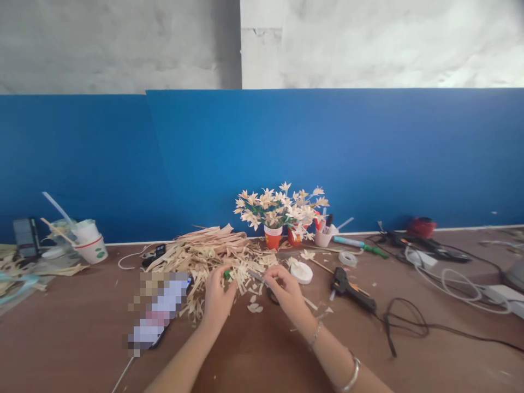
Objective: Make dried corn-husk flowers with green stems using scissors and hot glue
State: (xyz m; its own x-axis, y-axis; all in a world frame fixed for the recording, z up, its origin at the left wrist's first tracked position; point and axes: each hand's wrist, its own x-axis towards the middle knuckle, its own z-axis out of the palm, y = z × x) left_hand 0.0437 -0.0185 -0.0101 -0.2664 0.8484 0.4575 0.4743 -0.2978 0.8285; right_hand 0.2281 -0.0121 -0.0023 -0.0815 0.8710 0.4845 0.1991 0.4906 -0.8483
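My left hand point(219, 297) is closed in a pinch over the table, with a small green piece point(226, 274) at its fingertips, too blurred to name. Facing it, my right hand point(285, 289) has its fingers closed around what looks like scissors; a grey blade point(256, 275) points left from the fingertips and a dark loop point(272, 296) shows under the palm. Pale dried-husk strips point(204, 248) are heaped just behind my hands. A few cut petals point(254, 307) lie between my wrists. Beside my right hand is a round white lid point(302, 272) with pale pieces on it.
Pale flowers point(278, 206) stand in a red cup point(273, 238) at the back. To the right lie a glue gun point(352, 289) with its black cord, a tape roll point(347, 258) and white cables. A phone point(161, 314) lies left; a white cup point(92, 250) stands farther left.
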